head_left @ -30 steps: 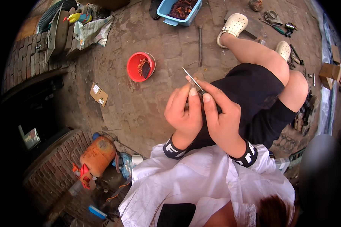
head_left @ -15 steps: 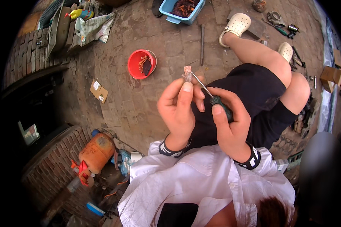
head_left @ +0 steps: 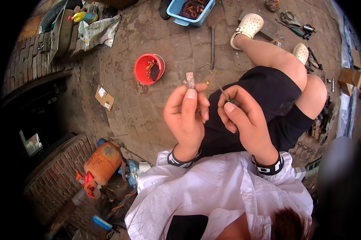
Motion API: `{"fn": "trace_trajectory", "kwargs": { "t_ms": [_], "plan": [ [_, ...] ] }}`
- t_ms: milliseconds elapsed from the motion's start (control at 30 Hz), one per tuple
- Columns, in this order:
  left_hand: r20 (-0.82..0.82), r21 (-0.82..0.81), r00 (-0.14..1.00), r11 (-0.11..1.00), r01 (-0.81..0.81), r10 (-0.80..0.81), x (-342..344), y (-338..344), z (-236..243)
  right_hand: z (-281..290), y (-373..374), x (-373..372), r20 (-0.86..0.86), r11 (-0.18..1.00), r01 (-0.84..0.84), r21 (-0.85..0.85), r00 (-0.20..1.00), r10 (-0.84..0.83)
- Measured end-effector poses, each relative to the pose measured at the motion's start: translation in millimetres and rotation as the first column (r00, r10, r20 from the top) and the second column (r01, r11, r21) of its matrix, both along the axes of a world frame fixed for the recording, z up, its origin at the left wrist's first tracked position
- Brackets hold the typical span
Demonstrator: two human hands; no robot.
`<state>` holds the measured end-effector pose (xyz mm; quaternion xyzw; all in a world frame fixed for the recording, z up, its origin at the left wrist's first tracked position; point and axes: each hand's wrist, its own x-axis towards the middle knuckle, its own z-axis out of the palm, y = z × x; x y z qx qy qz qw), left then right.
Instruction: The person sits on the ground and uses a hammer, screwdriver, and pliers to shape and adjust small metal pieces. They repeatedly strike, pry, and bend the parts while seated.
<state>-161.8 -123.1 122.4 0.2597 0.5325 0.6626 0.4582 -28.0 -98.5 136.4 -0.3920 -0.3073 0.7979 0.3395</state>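
My left hand pinches a small piece between thumb and fingers, with its reddish, copper-coloured end pointing up and a greyish, clear-looking part at the fingertips. I cannot make out its exact kind. In my right hand is a screwdriver, its thin metal shaft slanting up and left. The fingers hide most of its dark green handle. Its tip is apart from the small piece. A tiny gold-coloured bit shows between the two hands; whether it is in the air or on the ground is unclear.
On the brick ground stand a red bucket with small scraps and a blue tub of dark reddish-brown material. A metal bar lies beyond my hands. Cardboard and an orange tank are at left; tools lie scattered far right.
The screwdriver tip has come away from the small piece, and my right hand has turned and drawn slightly right. My left hand has shifted a little left. The gold-coloured bit has appeared between them.
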Motion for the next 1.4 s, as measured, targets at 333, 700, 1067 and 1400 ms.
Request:
{"fn": "trace_trajectory", "kwargs": {
  "t_ms": [333,700,1067,1400],
  "plan": [
    [0.017,-0.04,0.978,0.977,0.207,-0.207,3,-11,3,6,30,-6,-0.011,0.999,0.044,0.003,0.999,-0.044],
    [0.025,-0.038,0.951,0.95,0.31,-0.31,-4,-11,6,-1,31,-5,-0.045,0.994,0.043,-0.103,0.998,-0.048],
    [-0.05,-0.098,0.958,0.956,0.276,-0.282,-1,-7,10,11,30,-5,0.091,0.998,0.031,0.06,0.995,-0.037],
    [0.026,-0.097,0.935,0.93,0.354,-0.353,-6,-7,10,-7,26,-3,-0.189,0.987,-0.02,-0.16,0.982,-0.011]
  ]
}}
